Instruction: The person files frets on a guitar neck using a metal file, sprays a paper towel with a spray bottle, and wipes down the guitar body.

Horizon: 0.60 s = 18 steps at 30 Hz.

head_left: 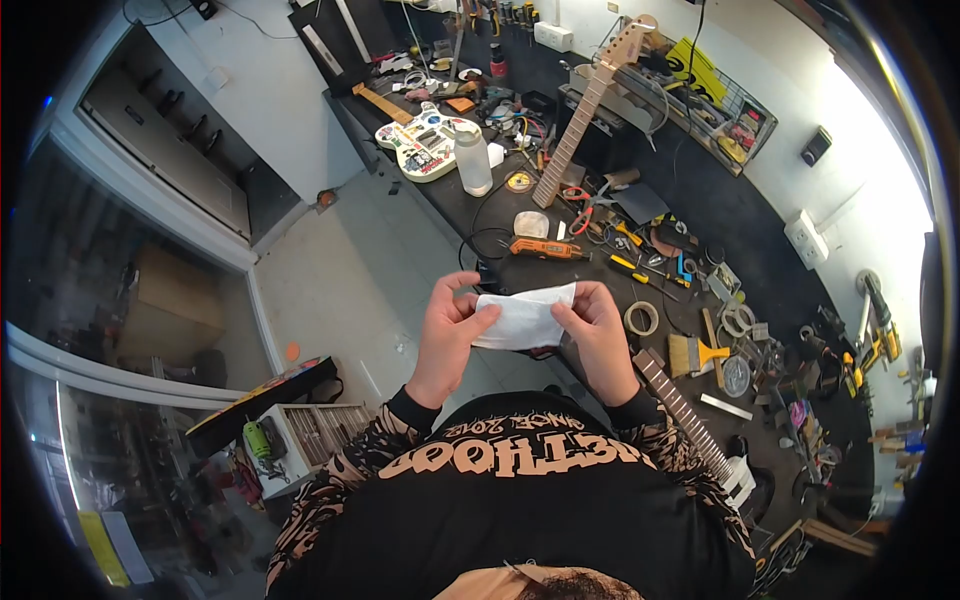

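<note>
A white piece of cloth or paper wipe (525, 318) is stretched between my two hands, in front of my chest. My left hand (447, 335) pinches its left end between thumb and fingers, with the index finger raised. At the other end, my right hand (598, 330) grips the wipe with the thumb on top and the fingers behind. The wipe looks folded, with a crease along its upper edge. Beyond it on the dark bench lies an orange rotary tool (548, 248). Close to my right hand is a roll of tape (641, 318).
A guitar neck (590, 110) lies across the bench near a clear bottle (472, 163) and a sticker-covered guitar body (425, 142). A yellow-handled brush (695, 354) and a second fretboard (690, 415) are on my right. A white drawer unit (300, 445) stands at left.
</note>
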Motion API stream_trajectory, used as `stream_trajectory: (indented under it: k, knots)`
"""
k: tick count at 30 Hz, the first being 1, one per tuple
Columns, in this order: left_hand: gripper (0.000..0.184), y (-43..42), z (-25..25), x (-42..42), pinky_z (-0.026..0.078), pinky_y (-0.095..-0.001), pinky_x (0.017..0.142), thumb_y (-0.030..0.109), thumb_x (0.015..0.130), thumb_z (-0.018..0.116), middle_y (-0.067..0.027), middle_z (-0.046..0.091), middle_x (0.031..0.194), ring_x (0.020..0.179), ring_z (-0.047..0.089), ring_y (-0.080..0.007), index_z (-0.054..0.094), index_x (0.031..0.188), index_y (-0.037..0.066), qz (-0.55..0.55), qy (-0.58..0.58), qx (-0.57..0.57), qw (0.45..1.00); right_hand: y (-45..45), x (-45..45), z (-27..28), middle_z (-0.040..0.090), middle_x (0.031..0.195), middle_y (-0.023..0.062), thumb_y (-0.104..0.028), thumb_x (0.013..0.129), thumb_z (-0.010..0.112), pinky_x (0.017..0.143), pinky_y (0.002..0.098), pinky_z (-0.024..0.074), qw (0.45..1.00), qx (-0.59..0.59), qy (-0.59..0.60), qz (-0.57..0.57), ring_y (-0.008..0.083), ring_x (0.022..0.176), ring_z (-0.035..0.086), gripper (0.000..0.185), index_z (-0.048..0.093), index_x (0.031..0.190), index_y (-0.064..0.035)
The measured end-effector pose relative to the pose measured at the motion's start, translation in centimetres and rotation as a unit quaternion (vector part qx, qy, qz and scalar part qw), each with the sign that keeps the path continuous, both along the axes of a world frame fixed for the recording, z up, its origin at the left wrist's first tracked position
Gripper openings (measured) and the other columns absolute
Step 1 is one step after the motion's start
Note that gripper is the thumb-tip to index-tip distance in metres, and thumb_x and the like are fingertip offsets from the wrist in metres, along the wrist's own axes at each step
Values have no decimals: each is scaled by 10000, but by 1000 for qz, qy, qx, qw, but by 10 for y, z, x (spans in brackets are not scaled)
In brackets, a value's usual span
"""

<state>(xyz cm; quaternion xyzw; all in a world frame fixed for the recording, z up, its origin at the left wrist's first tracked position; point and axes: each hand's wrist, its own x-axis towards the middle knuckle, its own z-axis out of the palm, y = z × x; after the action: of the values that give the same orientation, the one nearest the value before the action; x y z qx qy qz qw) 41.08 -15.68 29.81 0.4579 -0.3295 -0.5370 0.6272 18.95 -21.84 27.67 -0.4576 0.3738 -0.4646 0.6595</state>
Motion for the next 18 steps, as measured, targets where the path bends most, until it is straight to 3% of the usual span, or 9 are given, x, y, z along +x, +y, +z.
stream_trajectory:
  k: [5,8,11,12,15,17,18]
  knots:
    - [384,-24,-10,-17,584,-277,916,30,1089,757,-55,785,1144,1009,720,-94,701,1467,-8,-16,-150,-11,988,-30,-25,0,740,1166,78,-52,1060,810,866,294,570,998,-57,2,2,132,1027,700,403,585,1387,23]
    - [294,-33,-16,-27,584,-272,899,53,1084,775,-45,792,1166,1017,709,-84,761,1370,-16,0,-184,-2,983,-41,-36,-2,739,1141,91,-36,1043,808,907,314,579,987,-141,81,12,155,1019,701,411,615,1401,27]
    - [212,-42,-12,-38,588,-288,880,43,1059,789,-27,780,1125,987,708,-103,783,1269,8,18,-248,-1,968,-48,-52,7,726,1102,98,-12,1007,815,934,339,579,954,-225,196,-8,191,1009,700,352,684,1332,17]
    - [186,-46,-11,-40,586,-290,883,38,1048,794,-27,774,1119,987,709,-111,781,1232,17,18,-279,-20,960,-48,-57,15,702,1055,109,8,968,821,895,355,566,940,-255,224,-32,227,960,681,229,745,1184,4]
    - [131,-60,-11,-45,583,-301,899,22,1019,810,-31,759,1111,1005,712,-127,768,1142,41,2,-359,-85,929,-50,-73,23,673,1013,105,31,946,814,882,357,536,923,-288,253,-31,247,951,651,176,755,1108,-4]
    - [130,-74,-12,-46,586,-317,918,8,1007,821,-40,756,1117,1038,715,-124,750,1105,55,-32,-397,-144,906,-48,-84,33,631,1101,122,-31,917,840,926,366,505,909,-312,271,-50,272,1000,619,156,754,1047,-21]
    - [129,-83,-13,-48,541,-261,879,55,1006,831,-24,722,1087,939,670,-115,745,1102,49,-61,-356,-171,917,-48,-92,38,621,1133,128,-53,907,849,951,367,500,895,-340,283,-58,279,1025,616,162,753,1036,-29]
